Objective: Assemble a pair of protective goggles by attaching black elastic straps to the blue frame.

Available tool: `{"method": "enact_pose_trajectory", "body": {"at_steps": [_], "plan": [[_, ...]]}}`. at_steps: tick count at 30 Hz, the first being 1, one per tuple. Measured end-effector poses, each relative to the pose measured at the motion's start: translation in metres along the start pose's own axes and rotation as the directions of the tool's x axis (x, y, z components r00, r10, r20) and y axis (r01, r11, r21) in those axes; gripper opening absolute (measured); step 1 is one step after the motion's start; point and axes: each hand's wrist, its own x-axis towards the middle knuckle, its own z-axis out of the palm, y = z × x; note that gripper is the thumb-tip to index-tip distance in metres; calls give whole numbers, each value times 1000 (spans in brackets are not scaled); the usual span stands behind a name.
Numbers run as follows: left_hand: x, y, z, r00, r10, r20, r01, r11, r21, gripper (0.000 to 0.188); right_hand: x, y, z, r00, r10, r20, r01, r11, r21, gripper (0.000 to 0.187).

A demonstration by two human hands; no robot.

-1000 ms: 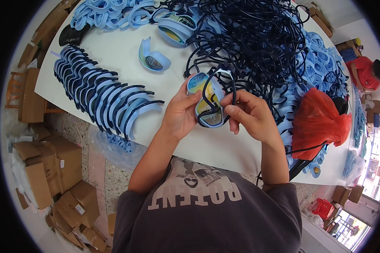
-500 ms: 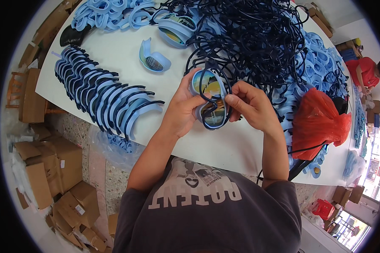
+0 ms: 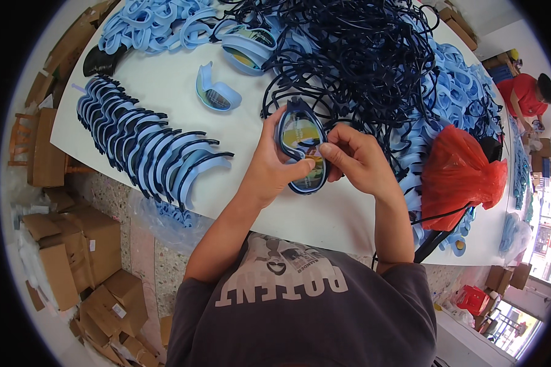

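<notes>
Swim goggles (image 3: 304, 133) with mirrored yellow-green lenses are held upright between my hands, over the white table. A navy frame now runs round their rim. My left hand (image 3: 268, 168) grips them from the left, its thumb across the lower lens. My right hand (image 3: 362, 160) pinches the right edge near the middle with thumb and bent fingers; some fingertips are hidden behind. Just beyond lies a tangled heap of navy goggle frames (image 3: 355, 55). Loose light blue goggles (image 3: 217, 96) lie on the table to the left, with more goggles (image 3: 246, 54) behind them.
A long curved row of framed goggles (image 3: 150, 144) stands at the left. Light blue pieces are heaped at the back left (image 3: 156, 24) and right (image 3: 459, 79). A red plastic bag (image 3: 456, 177) sits at the right. Cardboard boxes (image 3: 79, 251) stand left; a person in red (image 3: 523, 95) works far right.
The navy frame, which lay loosely across the lenses, now sits around the goggles' rim. My left thumb has moved down onto the lower lens.
</notes>
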Motion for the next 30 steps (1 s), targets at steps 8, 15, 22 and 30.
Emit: {"method": "enact_pose_trajectory", "body": {"at_steps": [8,15,22,30], "plan": [[-5,-1,-10,994,-64,84,80,978,-195,90,2,23,-3,999,40,12,-42,965,259,18],[-5,4,-11,974,-185,130,217,925,-310,83,-6,27,4,1000,13,-10,-7,900,435,19],[-5,-5,-15,974,-210,83,226,929,-292,83,-14,34,11,999,9,-46,13,892,452,18],[-10,-1,-8,999,-47,23,47,999,-27,79,-17,32,14,998,-19,-53,37,927,374,16]]}}
